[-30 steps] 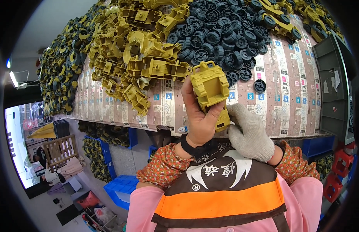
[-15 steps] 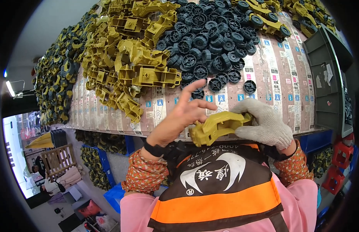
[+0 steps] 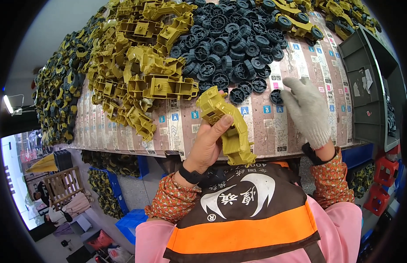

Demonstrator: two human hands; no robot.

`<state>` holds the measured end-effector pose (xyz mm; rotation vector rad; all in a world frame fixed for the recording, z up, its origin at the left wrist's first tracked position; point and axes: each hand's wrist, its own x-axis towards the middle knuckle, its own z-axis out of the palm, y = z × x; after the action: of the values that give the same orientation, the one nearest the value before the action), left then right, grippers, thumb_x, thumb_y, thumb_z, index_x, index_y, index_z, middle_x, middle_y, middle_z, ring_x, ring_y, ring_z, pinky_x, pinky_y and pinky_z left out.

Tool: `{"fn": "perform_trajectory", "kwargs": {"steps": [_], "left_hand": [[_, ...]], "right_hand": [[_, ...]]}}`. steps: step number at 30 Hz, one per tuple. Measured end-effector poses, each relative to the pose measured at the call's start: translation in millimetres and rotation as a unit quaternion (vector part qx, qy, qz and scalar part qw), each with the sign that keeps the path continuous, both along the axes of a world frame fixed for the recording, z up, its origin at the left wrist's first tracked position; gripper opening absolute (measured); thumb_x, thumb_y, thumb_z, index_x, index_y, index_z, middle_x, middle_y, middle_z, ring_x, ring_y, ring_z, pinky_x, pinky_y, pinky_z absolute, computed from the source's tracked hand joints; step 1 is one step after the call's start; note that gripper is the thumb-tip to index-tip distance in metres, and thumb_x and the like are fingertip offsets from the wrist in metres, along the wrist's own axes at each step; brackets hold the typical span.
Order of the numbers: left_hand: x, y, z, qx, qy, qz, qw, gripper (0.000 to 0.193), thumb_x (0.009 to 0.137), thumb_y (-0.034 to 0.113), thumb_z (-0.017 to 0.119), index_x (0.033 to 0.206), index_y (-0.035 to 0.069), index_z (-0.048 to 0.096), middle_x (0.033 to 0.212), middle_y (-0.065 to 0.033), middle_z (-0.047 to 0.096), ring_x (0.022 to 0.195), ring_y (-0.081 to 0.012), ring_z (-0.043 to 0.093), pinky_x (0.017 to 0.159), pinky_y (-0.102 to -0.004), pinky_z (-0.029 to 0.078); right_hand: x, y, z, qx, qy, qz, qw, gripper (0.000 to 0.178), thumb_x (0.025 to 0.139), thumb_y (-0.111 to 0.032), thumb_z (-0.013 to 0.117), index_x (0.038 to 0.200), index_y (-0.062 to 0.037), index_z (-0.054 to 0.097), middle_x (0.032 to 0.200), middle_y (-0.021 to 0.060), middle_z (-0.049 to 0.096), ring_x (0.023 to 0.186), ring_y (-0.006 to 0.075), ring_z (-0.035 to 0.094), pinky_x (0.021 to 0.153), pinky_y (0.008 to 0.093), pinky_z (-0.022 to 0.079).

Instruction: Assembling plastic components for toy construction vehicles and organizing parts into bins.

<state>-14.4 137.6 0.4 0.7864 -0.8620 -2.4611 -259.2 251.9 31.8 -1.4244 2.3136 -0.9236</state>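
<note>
My bare left hand (image 3: 208, 144) grips a yellow plastic toy-vehicle body (image 3: 225, 123) and holds it above the table's near edge. My right hand (image 3: 308, 110), in a white knit glove, is spread open over the tabletop. Its fingertips reach toward a single dark wheel (image 3: 276, 96) lying at the rim of the pile of dark blue-black plastic wheels (image 3: 232, 52). A heap of yellow body parts (image 3: 146, 74) lies left of the wheels.
The table (image 3: 186, 131) is covered with printed cardboard. More assembled yellow vehicles (image 3: 300, 22) lie at the far right, and a green-yellow parts heap (image 3: 58, 92) at the left. A grey bin (image 3: 370, 87) stands on the right. Blue crates (image 3: 129, 219) sit on the floor below.
My right hand has let go of the yellow body and moved up and right toward the wheels. My left hand has turned the body more upright.
</note>
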Motion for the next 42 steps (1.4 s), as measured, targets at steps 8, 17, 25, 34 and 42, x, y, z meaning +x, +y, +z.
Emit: {"fn": "perform_trajectory", "kwargs": {"steps": [8, 17, 25, 34, 42], "left_hand": [[8, 2, -1, 0.006, -0.044, -0.040, 0.998, 0.058, 0.105, 0.042, 0.068, 0.148, 0.011, 0.043, 0.127, -0.0032, 0.061, 0.113, -0.0147, 0.065, 0.095, -0.0345, 0.058], [1, 11, -5, -0.092, -0.050, -0.054, 0.993, 0.081, 0.105, 0.042, 0.068, 0.164, 0.015, 0.019, 0.143, -0.0075, 0.051, 0.128, -0.0190, 0.055, 0.109, -0.0357, 0.048], [-6, 17, -8, -0.233, -0.052, -0.036, 0.970, 0.086, 0.106, 0.029, 0.068, 0.167, 0.015, 0.009, 0.153, -0.0104, 0.043, 0.137, -0.0204, 0.048, 0.118, -0.0376, 0.038], [-2, 20, -3, -0.405, -0.123, -0.099, 0.900, 0.092, 0.106, 0.023, 0.067, 0.167, 0.014, -0.001, 0.145, -0.0179, 0.053, 0.128, -0.0278, 0.059, 0.112, -0.0395, 0.044], [-1, 11, -11, -0.475, -0.131, -0.137, 0.859, 0.090, 0.104, 0.026, 0.069, 0.166, 0.013, 0.004, 0.143, -0.0167, 0.055, 0.127, -0.0277, 0.060, 0.111, -0.0393, 0.046]], "right_hand": [[16, 0, -12, 0.037, 0.029, 0.048, 0.998, 0.022, 0.090, -0.015, 0.072, 0.107, -0.0029, 0.065, 0.093, 0.0202, 0.065, 0.087, 0.0391, 0.067, 0.079, 0.0460, 0.054], [61, -19, 1, -0.055, -0.385, -0.006, 0.921, 0.031, 0.101, -0.005, 0.061, 0.132, -0.0001, 0.061, 0.110, 0.0118, 0.070, 0.097, 0.0183, 0.073, 0.082, 0.0314, 0.058], [71, -12, -9, -0.097, -0.217, 0.034, 0.971, 0.037, 0.096, -0.008, 0.065, 0.132, 0.0012, 0.062, 0.117, 0.0257, 0.070, 0.105, 0.0398, 0.073, 0.092, 0.0423, 0.057], [79, 4, 2, -0.036, -0.082, 0.077, 0.993, 0.048, 0.092, 0.001, 0.061, 0.140, 0.0031, 0.056, 0.104, 0.0291, 0.071, 0.098, 0.0472, 0.072, 0.082, 0.0475, 0.058], [59, -3, -4, -0.011, -0.088, 0.099, 0.991, 0.027, 0.089, -0.010, 0.063, 0.114, -0.0007, 0.062, 0.087, 0.0264, 0.068, 0.079, 0.0451, 0.070, 0.071, 0.0541, 0.055]]}}
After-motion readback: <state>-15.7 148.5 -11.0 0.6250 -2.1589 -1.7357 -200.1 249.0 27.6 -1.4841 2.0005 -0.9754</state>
